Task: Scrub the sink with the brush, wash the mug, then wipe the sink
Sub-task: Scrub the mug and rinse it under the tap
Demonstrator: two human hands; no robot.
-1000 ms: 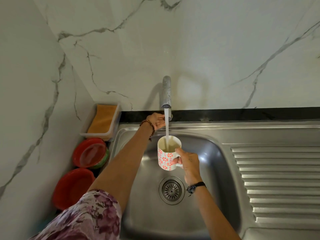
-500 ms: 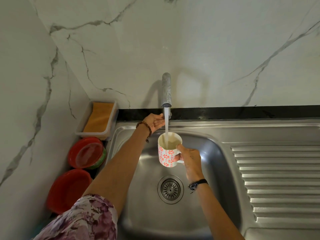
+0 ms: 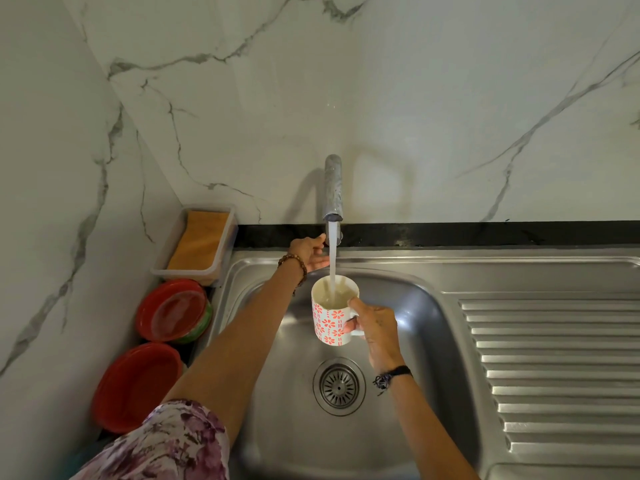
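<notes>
**Mug held under running tap**

No brand, label or readable writing shows on anything in view.

At the far left, in the corner of the marble wall (image 3: 415,98), a clear tub (image 3: 194,268) holds an orange-brown sponge (image 3: 201,244). Nearer along the left wall sit two red bowls: the farther bowl (image 3: 171,310) rests on something green, the nearer bowl (image 3: 136,386) sits alone.

The left arm, in a floral sleeve (image 3: 162,445), stretches far across the sink (image 3: 433,341) to the base of the tap (image 3: 333,188). A bead bracelet (image 3: 294,263) circles its wrist. The left hand (image 3: 309,251) lies at the tap's foot with the thumb up against the fitting and the fingers extended beneath the stream; whether they grip the valve cannot be told.

Water (image 3: 332,258) falls from the spout straight into the mug (image 3: 332,313), which hangs upright above the basin, far of the drain (image 3: 338,386) and not touching the steel. The mug is white with red flowers and partly filled.

The right hand (image 3: 375,327) holds the mug from the right side: the thumb lies over the rim, the fingers curl round the handle, pinching it. A dark band (image 3: 393,374) sits on that wrist, and the forearm runs to the near edge.

At the right lies the ribbed drainboard (image 3: 554,368).
</notes>
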